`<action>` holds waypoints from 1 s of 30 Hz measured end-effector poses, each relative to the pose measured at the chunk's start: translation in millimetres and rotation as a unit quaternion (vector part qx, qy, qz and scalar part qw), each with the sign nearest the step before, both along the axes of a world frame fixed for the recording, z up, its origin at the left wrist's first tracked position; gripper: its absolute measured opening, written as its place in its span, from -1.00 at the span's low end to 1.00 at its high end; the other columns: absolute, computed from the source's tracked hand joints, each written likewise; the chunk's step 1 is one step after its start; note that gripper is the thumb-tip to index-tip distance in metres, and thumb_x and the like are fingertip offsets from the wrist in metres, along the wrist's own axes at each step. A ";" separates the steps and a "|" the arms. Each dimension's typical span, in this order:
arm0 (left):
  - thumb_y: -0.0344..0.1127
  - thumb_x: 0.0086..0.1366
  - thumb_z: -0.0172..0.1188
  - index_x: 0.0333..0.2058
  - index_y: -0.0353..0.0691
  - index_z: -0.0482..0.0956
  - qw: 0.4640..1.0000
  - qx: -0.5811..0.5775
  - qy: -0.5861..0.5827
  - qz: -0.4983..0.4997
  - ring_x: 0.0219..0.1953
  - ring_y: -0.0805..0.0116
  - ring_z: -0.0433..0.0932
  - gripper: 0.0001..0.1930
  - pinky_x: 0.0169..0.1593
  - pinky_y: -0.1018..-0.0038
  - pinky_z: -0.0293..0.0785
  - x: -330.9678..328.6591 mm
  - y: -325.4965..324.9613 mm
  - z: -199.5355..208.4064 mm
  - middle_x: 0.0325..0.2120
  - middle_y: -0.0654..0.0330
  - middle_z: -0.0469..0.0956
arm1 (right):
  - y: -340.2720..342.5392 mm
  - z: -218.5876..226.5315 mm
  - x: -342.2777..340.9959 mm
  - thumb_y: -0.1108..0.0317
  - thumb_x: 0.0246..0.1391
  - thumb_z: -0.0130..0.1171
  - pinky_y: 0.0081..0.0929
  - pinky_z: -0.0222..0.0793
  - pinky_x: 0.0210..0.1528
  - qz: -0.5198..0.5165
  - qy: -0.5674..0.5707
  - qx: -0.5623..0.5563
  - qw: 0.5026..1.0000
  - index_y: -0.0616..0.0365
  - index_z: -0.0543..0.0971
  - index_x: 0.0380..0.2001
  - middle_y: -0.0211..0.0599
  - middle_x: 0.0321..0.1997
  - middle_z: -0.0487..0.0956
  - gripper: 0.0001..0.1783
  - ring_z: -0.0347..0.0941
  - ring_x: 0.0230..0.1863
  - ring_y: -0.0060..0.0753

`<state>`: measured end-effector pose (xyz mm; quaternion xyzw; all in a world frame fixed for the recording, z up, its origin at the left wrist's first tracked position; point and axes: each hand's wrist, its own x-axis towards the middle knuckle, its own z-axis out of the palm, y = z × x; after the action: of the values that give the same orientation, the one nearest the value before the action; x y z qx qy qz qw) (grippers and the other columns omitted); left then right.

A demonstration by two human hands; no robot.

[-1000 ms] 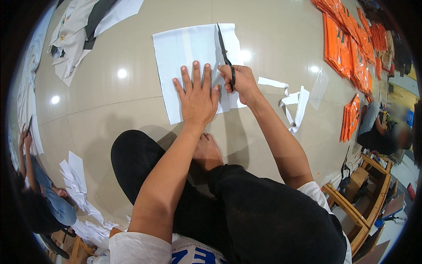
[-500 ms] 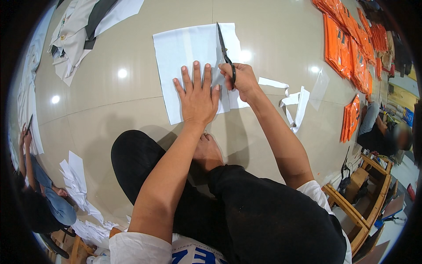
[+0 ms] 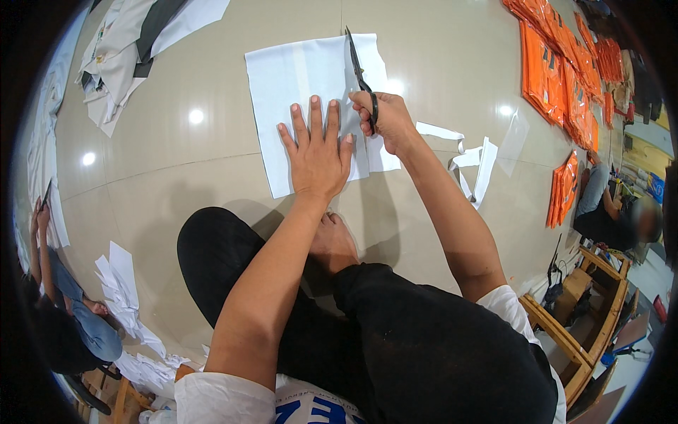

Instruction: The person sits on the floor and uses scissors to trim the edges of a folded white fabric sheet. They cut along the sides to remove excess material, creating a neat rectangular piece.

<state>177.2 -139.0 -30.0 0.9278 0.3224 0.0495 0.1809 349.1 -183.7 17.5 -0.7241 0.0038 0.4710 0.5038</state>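
Note:
A piece of white fabric (image 3: 275, 81) lies flat on the tiled floor in front of me, with a paler strip running down its middle. My left hand (image 3: 318, 159) presses flat on its lower part, fingers spread. My right hand (image 3: 387, 121) grips the black-handled scissors (image 3: 356, 60) by their loops. The blades point away from me along the right side of the fabric, their tip just past its far edge. A cut runs through the fabric below the scissors, parting off a strip (image 3: 383, 152) on the right. Whether the blades are fully closed is hard to see.
White offcuts (image 3: 482, 173) lie right of the fabric, beside a clear plastic sheet (image 3: 513, 143). Orange packed garments (image 3: 547, 71) are stacked far right, above a wooden frame (image 3: 600, 339). Grey and white cloth (image 3: 123, 53) lies far left. People sit at both sides; the left one holds a blade.
My right hand and the scissors have moved slightly away from me along the fabric, the tip going past the far edge. The left hand stays nearly in place.

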 end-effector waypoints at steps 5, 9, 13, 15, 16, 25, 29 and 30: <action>0.09 0.60 -0.12 0.61 0.08 0.07 1.000 -0.001 0.002 0.001 0.64 -0.27 -0.23 -0.30 0.56 -0.36 -0.37 0.4 -0.7 -1.1 0.63 0.06 -0.09 | -3.3 -3.6 0.9 0.12 0.02 0.47 -0.50 0.28 -0.59 0.004 -0.003 0.009 1.000 0.24 0.58 -0.44 -0.42 -0.63 0.46 -0.61 0.39 -0.66 -0.53; 0.09 0.60 -0.13 0.61 0.07 0.07 1.000 -0.004 0.002 0.001 0.64 -0.26 -0.23 -0.31 0.56 -0.36 -0.37 0.1 -0.7 -0.4 0.63 0.06 -0.08 | 0.2 -2.1 2.9 0.12 0.02 0.48 -0.50 0.28 -0.59 0.005 -0.004 -0.003 1.000 0.24 0.59 -0.44 -0.43 -0.63 0.46 -0.61 0.39 -0.66 -0.53; 0.09 0.61 -0.14 0.60 0.05 0.08 1.000 -0.002 0.009 0.001 0.64 -0.26 -0.24 -0.31 0.56 -0.35 -0.38 -0.2 -0.2 -0.2 0.63 0.06 -0.09 | 4.1 2.5 4.1 0.10 0.06 0.48 -0.54 0.22 -0.58 0.006 -0.006 -0.006 1.000 0.19 0.59 -0.44 -0.47 -0.64 0.46 -0.62 0.37 -0.67 -0.57; 0.09 0.61 -0.15 0.61 0.05 0.07 1.000 -0.003 0.004 0.000 0.64 -0.27 -0.24 -0.31 0.56 -0.35 -0.38 -0.3 -0.2 -0.1 0.63 0.06 -0.09 | 4.2 2.9 4.2 0.10 0.07 0.47 -0.54 0.23 -0.57 0.007 -0.007 -0.006 1.000 0.19 0.59 -0.44 -0.47 -0.63 0.46 -0.62 0.37 -0.67 -0.57; 0.09 0.61 -0.15 0.61 0.05 0.07 1.000 -0.004 0.002 -0.001 0.64 -0.27 -0.24 -0.31 0.56 -0.35 -0.38 -0.5 0.0 -0.2 0.63 0.06 -0.09 | 3.4 2.1 5.1 0.12 0.05 0.48 -0.52 0.27 -0.57 0.007 -0.006 -0.004 1.000 0.21 0.58 -0.45 -0.45 -0.62 0.47 -0.62 0.38 -0.66 -0.56; 0.08 0.61 -0.13 0.60 0.04 0.08 1.000 -0.006 -0.003 -0.005 0.63 -0.30 -0.19 -0.31 0.55 -0.38 -0.35 1.6 -1.2 0.1 0.62 0.03 -0.04 | -16.6 -9.5 8.4 0.22 0.07 0.47 -0.46 0.34 -0.56 0.010 -0.038 -0.027 0.999 0.24 0.54 -0.51 -0.34 -0.59 0.48 -0.65 0.40 -0.64 -0.47; 0.10 0.58 -0.08 0.60 0.02 0.09 1.000 0.009 -0.002 0.004 0.62 -0.33 -0.15 -0.29 0.55 -0.39 -0.32 -2.4 3.6 0.1 0.62 0.02 -0.04 | -42.0 -5.8 7.6 0.24 0.15 0.43 -0.44 0.35 -0.55 0.026 -0.121 -0.094 0.988 0.24 0.53 -0.54 -0.34 -0.60 0.48 -0.64 0.42 -0.64 -0.47; 0.11 0.57 -0.06 0.59 0.02 0.10 1.000 0.013 -0.005 0.004 0.62 -0.33 -0.15 -0.28 0.55 -0.39 -0.32 -1.6 3.7 -1.2 0.62 0.02 -0.04 | -50.0 -3.3 8.7 0.25 0.15 0.42 -0.43 0.38 -0.55 0.028 -0.146 -0.115 0.982 0.25 0.53 -0.54 -0.33 -0.59 0.50 -0.64 0.43 -0.64 -0.47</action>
<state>175.6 -135.3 -31.2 0.9287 0.3242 0.0596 0.1700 357.9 -233.7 14.3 -0.8382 -0.0363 0.3703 0.3988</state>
